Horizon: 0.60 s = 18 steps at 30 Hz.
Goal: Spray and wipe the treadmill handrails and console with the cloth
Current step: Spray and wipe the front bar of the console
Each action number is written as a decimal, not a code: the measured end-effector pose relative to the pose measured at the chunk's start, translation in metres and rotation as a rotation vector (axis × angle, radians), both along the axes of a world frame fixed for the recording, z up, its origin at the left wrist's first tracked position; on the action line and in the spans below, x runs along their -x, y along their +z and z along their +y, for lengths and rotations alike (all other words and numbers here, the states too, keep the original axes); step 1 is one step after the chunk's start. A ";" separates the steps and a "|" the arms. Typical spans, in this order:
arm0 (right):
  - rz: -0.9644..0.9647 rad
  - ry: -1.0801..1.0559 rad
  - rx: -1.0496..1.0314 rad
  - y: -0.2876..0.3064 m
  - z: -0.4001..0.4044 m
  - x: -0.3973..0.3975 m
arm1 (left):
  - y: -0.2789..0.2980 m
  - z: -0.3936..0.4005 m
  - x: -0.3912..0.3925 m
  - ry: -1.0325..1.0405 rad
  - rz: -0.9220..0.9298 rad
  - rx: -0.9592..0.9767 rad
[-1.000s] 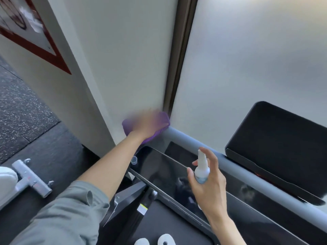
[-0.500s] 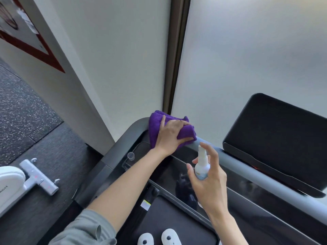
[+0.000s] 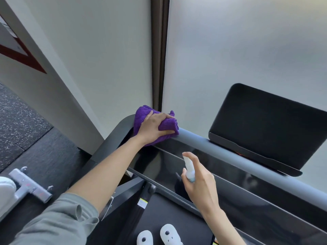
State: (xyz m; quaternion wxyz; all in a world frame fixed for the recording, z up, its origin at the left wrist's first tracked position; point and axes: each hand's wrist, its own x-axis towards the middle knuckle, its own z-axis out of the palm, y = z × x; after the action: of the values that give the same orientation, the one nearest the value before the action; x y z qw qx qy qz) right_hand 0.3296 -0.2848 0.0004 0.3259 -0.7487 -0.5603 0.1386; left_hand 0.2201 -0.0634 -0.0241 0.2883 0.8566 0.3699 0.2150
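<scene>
The left hand (image 3: 155,128) grips the purple cloth (image 3: 141,119) bunched on the handrail's (image 3: 221,147) corner; best keep firm pressure along the rail (right hand (image 3: 200,188) clasps the spray bottle (image 3: 189,169)).

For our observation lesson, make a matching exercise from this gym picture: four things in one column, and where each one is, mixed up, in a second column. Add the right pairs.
Things
1. cloth
2. spray bottle
3. screen
4. shoes

Places
A. standing on the handrail at the right
B. on the treadmill belt, at the bottom edge of the picture
C. held in the right hand over the console
D. pressed on the handrail's corner under the left hand

Pairs: 1-D, 2-C, 3-A, 4-B
</scene>
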 end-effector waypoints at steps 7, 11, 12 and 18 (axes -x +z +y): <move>-0.036 -0.027 -0.012 0.011 -0.020 -0.008 | 0.007 -0.004 -0.002 0.016 0.001 -0.014; -0.023 -0.035 -0.003 0.013 -0.037 -0.017 | 0.008 -0.006 -0.003 0.036 -0.014 -0.025; 0.007 -0.063 -0.002 0.010 -0.042 -0.020 | 0.007 -0.005 -0.003 0.043 -0.021 -0.030; 0.006 -0.113 0.037 0.005 -0.060 -0.035 | 0.000 -0.006 -0.005 0.073 -0.035 -0.075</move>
State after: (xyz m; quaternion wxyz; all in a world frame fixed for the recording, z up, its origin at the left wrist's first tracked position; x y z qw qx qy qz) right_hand 0.3651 -0.3447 0.0051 0.3210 -0.7847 -0.5134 0.1325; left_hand 0.2249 -0.0696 -0.0236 0.2545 0.8488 0.3876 0.2540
